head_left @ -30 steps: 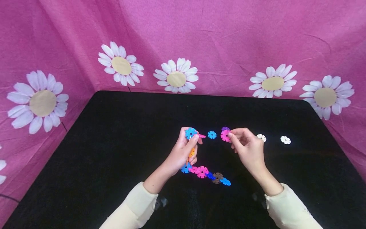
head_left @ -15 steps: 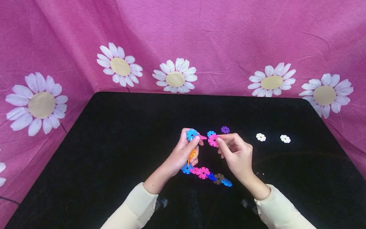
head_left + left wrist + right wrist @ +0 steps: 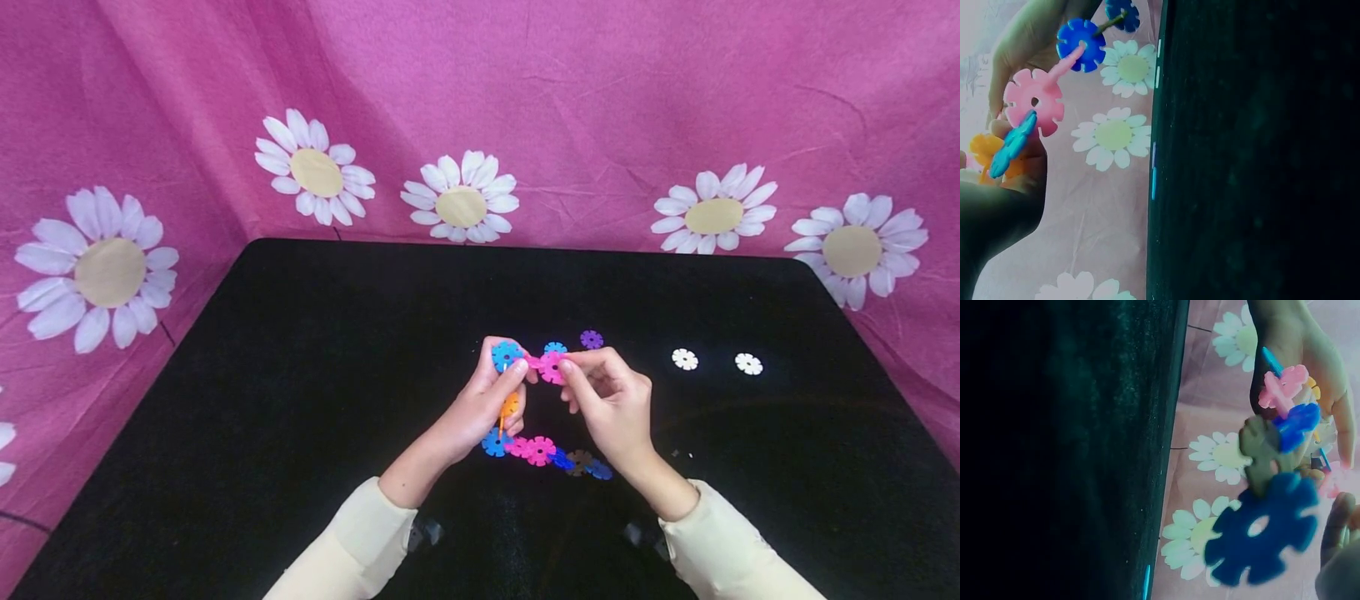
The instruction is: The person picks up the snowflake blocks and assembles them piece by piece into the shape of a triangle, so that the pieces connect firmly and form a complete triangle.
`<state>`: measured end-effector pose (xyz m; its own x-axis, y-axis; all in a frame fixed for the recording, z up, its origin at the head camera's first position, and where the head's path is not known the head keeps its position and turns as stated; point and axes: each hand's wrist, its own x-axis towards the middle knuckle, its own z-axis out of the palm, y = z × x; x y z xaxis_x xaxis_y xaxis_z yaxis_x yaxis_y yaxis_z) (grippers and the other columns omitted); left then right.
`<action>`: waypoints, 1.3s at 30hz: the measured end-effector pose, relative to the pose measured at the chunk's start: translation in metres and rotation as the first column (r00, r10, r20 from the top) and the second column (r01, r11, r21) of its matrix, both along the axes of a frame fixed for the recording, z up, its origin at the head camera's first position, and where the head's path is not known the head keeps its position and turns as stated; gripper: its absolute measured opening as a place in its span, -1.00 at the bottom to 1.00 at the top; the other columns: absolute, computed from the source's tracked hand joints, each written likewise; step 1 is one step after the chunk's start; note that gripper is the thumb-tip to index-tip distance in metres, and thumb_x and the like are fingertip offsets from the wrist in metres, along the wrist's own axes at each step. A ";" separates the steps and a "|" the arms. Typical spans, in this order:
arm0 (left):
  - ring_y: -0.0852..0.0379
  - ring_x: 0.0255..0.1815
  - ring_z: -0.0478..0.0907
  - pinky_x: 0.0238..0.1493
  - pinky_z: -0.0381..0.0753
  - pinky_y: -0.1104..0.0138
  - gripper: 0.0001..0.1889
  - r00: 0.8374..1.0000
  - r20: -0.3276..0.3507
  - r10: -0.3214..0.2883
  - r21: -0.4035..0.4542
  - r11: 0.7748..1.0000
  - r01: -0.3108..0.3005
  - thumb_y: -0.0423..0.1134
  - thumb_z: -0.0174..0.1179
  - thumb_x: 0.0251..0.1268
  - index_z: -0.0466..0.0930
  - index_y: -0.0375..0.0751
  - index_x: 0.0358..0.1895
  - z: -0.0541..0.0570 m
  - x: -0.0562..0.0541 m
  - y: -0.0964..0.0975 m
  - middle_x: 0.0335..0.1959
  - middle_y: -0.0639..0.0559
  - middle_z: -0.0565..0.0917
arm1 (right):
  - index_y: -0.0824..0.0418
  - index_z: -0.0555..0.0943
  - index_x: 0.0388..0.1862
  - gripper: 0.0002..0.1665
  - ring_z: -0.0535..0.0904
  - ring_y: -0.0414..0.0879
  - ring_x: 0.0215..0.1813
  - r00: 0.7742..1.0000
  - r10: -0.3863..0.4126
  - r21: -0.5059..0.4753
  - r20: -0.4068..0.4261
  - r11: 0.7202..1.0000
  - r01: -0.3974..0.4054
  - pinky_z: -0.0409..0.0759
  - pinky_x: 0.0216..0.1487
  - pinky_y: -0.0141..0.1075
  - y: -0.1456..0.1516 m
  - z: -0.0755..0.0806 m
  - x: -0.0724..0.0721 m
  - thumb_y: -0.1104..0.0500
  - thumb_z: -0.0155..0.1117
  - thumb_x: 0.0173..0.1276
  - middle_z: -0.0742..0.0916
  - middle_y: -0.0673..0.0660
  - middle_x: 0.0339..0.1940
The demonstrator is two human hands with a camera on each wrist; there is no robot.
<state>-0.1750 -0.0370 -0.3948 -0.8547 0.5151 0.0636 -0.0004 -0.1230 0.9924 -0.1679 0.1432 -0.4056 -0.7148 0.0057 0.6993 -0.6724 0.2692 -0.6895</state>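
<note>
My left hand [image 3: 480, 408] grips a chain of interlocking notched plastic discs. A light blue disc [image 3: 506, 356] and an orange disc [image 3: 511, 405] show at its fingers. Below the hand the chain runs rightward through a pink disc [image 3: 540, 451], a dark blue one [image 3: 561, 459], a brown one [image 3: 579, 462] and a blue end disc [image 3: 1272, 534]. Between thumb and forefinger, my right hand [image 3: 618, 404] pinches another pink disc [image 3: 551, 367]. Its edge meets the small pink disc [image 3: 532, 362] jutting from the left hand; whether their slots are joined cannot be told.
Loose on the black table [image 3: 337, 333] lie a blue disc [image 3: 555, 347], partly hidden behind the pinched one, and a purple disc [image 3: 591, 339]. Farther right are two white discs [image 3: 684, 359]. A pink flowered cloth [image 3: 585, 108] hangs behind the table.
My right hand has moved left with the pink disc, from beside the purple disc to the chain's pink end. The left hand stays nearly in place, still holding the chain.
</note>
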 end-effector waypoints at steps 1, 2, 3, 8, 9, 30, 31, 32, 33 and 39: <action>0.26 -0.70 0.40 -0.53 0.47 0.52 -0.86 1.000 0.004 -0.005 0.000 1.000 0.005 -0.21 -0.13 0.55 0.16 -0.02 0.03 0.000 0.000 0.000 -0.46 0.03 0.44 | 0.43 0.62 -0.29 -0.79 0.54 -0.23 -0.63 1.000 0.004 0.000 -0.002 1.000 -0.004 0.50 -0.55 -0.55 0.000 0.000 0.000 0.59 0.34 0.08 0.68 0.24 -0.59; 0.26 -0.69 0.40 -0.52 0.47 0.52 -0.86 1.000 0.008 -0.011 0.003 1.000 0.011 -0.20 -0.13 0.55 0.15 -0.02 0.03 -0.001 0.000 0.001 -0.45 0.03 0.44 | 0.43 0.62 -0.30 -0.78 0.54 -0.24 -0.63 1.000 0.010 -0.003 -0.005 1.000 -0.010 0.50 -0.55 -0.55 0.000 0.000 0.000 0.60 0.33 0.07 0.67 0.24 -0.60; 0.26 -0.69 0.40 -0.52 0.48 0.51 -0.86 1.000 0.011 -0.019 0.008 1.000 0.018 -0.19 -0.14 0.56 0.15 -0.02 0.03 -0.001 0.001 0.001 -0.44 0.01 0.44 | 0.44 0.62 -0.30 -0.78 0.53 -0.24 -0.63 1.000 0.015 -0.006 -0.008 1.000 -0.015 0.50 -0.55 -0.55 -0.001 0.000 0.000 0.61 0.33 0.06 0.67 0.25 -0.60; 0.26 -0.68 0.41 -0.51 0.48 0.51 -0.85 0.999 0.020 -0.029 0.020 0.999 0.029 -0.16 -0.14 0.56 0.14 -0.02 0.04 -0.003 0.001 0.002 -0.44 -0.01 0.44 | 0.47 0.59 -0.30 -0.78 0.54 -0.28 -0.61 0.999 0.043 -0.024 0.001 0.999 -0.042 0.50 -0.55 -0.55 -0.002 -0.002 -0.001 0.63 0.30 0.07 0.64 0.28 -0.61; 0.26 -0.68 0.41 -0.51 0.48 0.51 -0.85 0.999 0.019 -0.026 0.018 0.999 0.026 -0.16 -0.14 0.56 0.14 -0.02 0.03 -0.003 0.001 0.002 -0.46 -0.02 0.43 | 0.47 0.59 -0.29 -0.79 0.54 -0.28 -0.60 0.999 0.043 -0.025 0.004 0.999 -0.043 0.51 -0.55 -0.55 -0.002 -0.002 -0.001 0.62 0.30 0.08 0.64 0.28 -0.61; 0.29 -0.71 0.41 -0.53 0.49 0.52 -0.84 0.988 0.034 0.148 0.110 0.982 -0.151 -0.22 0.03 0.49 0.28 -0.05 -0.01 -0.003 -0.002 0.004 -0.45 0.15 0.53 | 0.40 0.66 -0.18 -0.68 0.61 -0.39 -0.48 0.998 -0.054 0.094 -0.014 0.994 0.055 0.57 -0.41 -0.59 0.008 0.001 -0.011 0.55 0.40 0.04 0.74 0.28 -0.45; 0.29 -0.71 0.41 -0.53 0.49 0.52 -0.86 0.987 0.033 0.156 0.124 0.979 -0.159 -0.22 0.03 0.49 0.28 -0.04 -0.02 -0.003 -0.002 0.003 -0.43 0.16 0.54 | 0.38 0.67 -0.18 -0.69 0.61 -0.40 -0.47 0.996 -0.084 0.109 -0.014 0.990 0.085 0.58 -0.39 -0.60 0.012 0.001 -0.013 0.54 0.41 0.05 0.75 0.26 -0.44; 0.30 -0.70 0.41 -0.53 0.49 0.52 -0.87 0.986 0.028 0.164 0.134 0.977 -0.166 -0.23 0.02 0.49 0.29 -0.03 -0.03 -0.003 -0.002 0.003 -0.40 0.16 0.54 | 0.37 0.68 -0.17 -0.70 0.60 -0.43 -0.46 0.993 -0.117 0.129 -0.010 0.985 0.118 0.57 -0.38 -0.61 0.017 0.001 -0.015 0.51 0.42 0.07 0.76 0.25 -0.43; 0.30 -0.70 0.41 -0.53 0.48 0.52 -0.88 0.986 0.025 0.167 0.142 0.975 -0.169 -0.23 0.02 0.49 0.29 -0.03 -0.05 -0.003 -0.002 0.002 -0.39 0.16 0.55 | 0.35 0.69 -0.17 -0.72 0.59 -0.46 -0.45 0.988 -0.153 0.155 -0.005 0.976 0.152 0.55 -0.37 -0.63 0.023 0.000 -0.017 0.48 0.43 0.09 0.77 0.24 -0.42; 0.31 -0.70 0.40 -0.53 0.47 0.53 -0.92 0.985 0.021 0.173 0.156 0.972 -0.174 -0.18 -0.02 0.52 0.29 0.01 -0.07 -0.001 -0.003 -0.001 -0.36 0.15 0.54 | 0.34 0.70 -0.18 -0.80 0.44 -0.70 -0.43 0.940 -0.336 0.354 0.062 0.888 0.294 0.45 -0.35 -0.76 0.069 -0.006 -0.033 0.31 0.42 0.20 0.78 0.24 -0.40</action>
<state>-0.1775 -0.0375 -0.3957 -0.9308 0.3434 0.1254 0.0278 -0.2756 0.9609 -0.2004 0.2120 -0.4114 -0.7918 0.0249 0.6103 -0.4330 0.6820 -0.5894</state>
